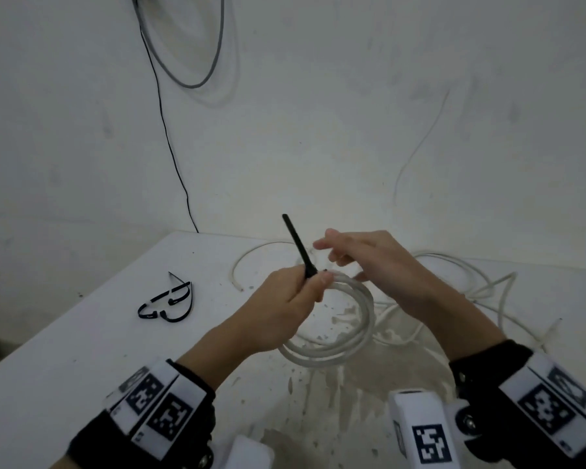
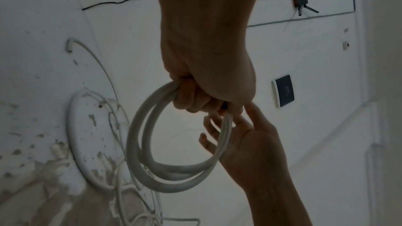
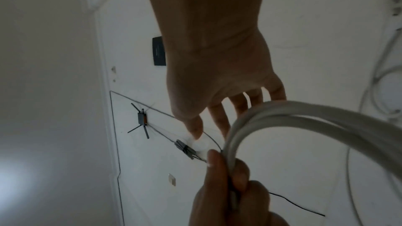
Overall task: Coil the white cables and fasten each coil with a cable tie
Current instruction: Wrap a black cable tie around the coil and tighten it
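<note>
Head view, near item: left hand [image 1: 281,309], fingers [image 2: 195,97] curled tight round the coil of white cable [image 1: 339,319] and the black cable tie [image 1: 298,247], whose free tail stands up just beyond them. Next beyond: right hand [image 1: 376,265], fingers [image 3: 219,118] spread and holding nothing, just beside that tail. Judged step: fastening; next, grasp the tail and pull it snug. Farther: loose white cables [image 1: 481,286] and spare ties [image 1: 166,304] on the counter [image 1: 65,350].

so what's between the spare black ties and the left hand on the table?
Head view: only bare, speckled table top lies between the spare ties and the left hand.
</note>
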The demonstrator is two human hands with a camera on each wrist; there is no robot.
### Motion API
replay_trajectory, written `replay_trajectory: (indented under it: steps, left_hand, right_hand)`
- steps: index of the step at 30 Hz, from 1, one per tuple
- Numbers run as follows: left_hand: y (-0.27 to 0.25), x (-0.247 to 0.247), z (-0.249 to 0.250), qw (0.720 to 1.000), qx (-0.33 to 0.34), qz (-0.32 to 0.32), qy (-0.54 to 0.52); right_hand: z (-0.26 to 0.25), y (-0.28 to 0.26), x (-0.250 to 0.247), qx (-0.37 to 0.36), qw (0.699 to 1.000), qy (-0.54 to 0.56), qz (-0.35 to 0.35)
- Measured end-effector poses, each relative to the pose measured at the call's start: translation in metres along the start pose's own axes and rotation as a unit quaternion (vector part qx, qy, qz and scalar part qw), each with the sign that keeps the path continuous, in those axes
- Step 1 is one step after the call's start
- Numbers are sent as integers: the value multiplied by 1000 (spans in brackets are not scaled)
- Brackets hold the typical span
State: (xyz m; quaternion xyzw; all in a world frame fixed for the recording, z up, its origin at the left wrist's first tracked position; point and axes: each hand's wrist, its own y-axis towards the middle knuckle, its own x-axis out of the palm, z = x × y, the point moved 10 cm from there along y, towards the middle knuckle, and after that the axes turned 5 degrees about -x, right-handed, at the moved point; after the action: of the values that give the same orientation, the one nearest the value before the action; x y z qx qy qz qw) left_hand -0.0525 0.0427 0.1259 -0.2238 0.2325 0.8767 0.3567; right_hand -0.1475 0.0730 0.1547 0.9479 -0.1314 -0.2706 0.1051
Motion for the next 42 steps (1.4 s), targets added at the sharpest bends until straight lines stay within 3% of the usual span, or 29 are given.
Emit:
replay_trajectory:
  steps: [2,5,8,11,13,17,25,27,29,31,33,35,38,40,42]
  left_hand:
    - [-1,5,6,997,26,-21,72]
    - [0,7,9,995,33,-38,88]
    - [1,1,16,999,38,-22,18]
    - [5,-4,17,997,39,-10,-61]
    - [7,-4,17,994,42,-18,-97]
    - [9,2,24,991,49,-40,-115]
    - [16,3,41,996,64,-9,-60]
    - [14,9,38,996,53,-13,-67]
    - [14,14,26,994,18,-20,-110]
    - [15,17,16,990,-16,-42,-135]
    - [16,19,10,989,-31,-66,-126]
    - [17,17,11,992,-24,-82,-96]
    - [17,14,18,994,-5,-102,-46]
    - [15,13,26,994,23,-101,23]
    - [13,13,33,985,54,-97,133]
  right_hand:
    - [-13,2,9,-29,998,45,-24]
    - [-16,3,9,-32,995,95,-1]
    - [-16,1,12,-22,974,225,28]
    - [-17,-1,12,-32,957,282,59]
    - [-19,-2,10,-40,956,284,64]
    - [-26,-1,-8,-62,973,180,130]
    - [-27,-2,-33,-77,935,235,253]
    - [-20,2,-38,-77,937,226,256]
    - [-19,8,-33,-94,958,178,204]
    - [-21,8,-28,-133,977,47,160]
    - [-31,1,-24,-194,957,-153,151]
    - [-42,-3,-5,-242,925,-279,83]
    - [-27,4,11,-175,912,-369,-35]
    - [-32,10,9,-205,881,-427,-13]
    - [-44,9,5,-269,882,-387,24]
